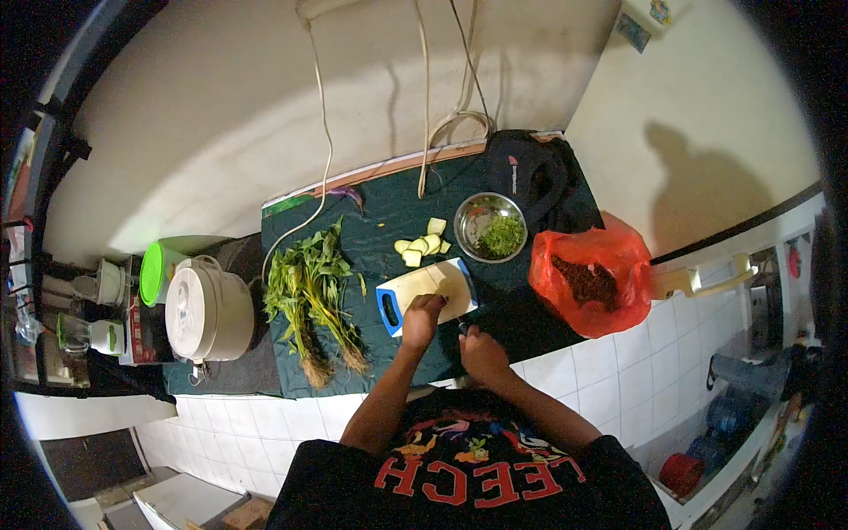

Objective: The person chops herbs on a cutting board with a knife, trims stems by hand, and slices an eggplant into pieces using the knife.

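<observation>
My left hand (423, 320) is closed over a small dark reddish piece on the cutting board (415, 290), which is white with blue ends. My right hand (484, 353) is wrapped round the dark handle of a knife (463, 328) at the board's near edge; the blade is hard to make out. Pale green vegetable slices (424, 244) lie just beyond the board. Right of them stands a metal bowl (465, 244) holding chopped greens (501, 237). Leafy greens with roots (309, 291) lie to the left of the board.
An open red plastic bag (623, 265) with dark contents sits at the right, beside a black bag (527, 177). A white rice cooker (206, 309) stands at the left. A purple vegetable (347, 194) and hanging cables are near the wall.
</observation>
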The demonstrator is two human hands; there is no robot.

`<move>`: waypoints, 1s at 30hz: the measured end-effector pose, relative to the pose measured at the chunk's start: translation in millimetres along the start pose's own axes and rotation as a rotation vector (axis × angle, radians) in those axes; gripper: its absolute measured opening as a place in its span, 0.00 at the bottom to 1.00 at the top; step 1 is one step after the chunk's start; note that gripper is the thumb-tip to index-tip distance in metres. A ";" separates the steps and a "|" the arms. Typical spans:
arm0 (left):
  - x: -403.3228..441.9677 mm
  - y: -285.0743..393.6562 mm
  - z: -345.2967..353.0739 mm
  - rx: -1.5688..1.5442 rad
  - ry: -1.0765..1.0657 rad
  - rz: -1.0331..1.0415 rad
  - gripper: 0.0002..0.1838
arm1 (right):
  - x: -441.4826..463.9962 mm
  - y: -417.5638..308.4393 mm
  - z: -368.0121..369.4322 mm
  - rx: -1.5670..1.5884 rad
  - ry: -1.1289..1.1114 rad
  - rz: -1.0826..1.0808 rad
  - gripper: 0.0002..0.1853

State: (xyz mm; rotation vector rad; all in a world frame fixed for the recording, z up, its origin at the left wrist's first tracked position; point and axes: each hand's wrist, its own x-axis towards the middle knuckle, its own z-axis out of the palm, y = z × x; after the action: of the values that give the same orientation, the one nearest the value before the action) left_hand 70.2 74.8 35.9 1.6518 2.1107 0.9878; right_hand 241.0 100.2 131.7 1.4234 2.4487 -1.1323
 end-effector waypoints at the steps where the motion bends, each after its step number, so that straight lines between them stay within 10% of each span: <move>1: -1.3 -0.5 -0.1 0.047 -0.006 -0.005 0.10 | 1.7 -0.8 0.2 -0.015 -0.006 0.033 0.18; 30: -3.1 2.9 1.5 -0.095 -0.049 -0.088 0.12 | -16.4 27.0 16.7 -0.061 -0.088 0.067 0.18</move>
State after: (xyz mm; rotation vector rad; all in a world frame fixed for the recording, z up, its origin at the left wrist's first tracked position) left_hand 74.2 72.7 36.2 1.5090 2.0532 0.9942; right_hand 266.7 85.7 111.6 1.3969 2.3368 -1.0735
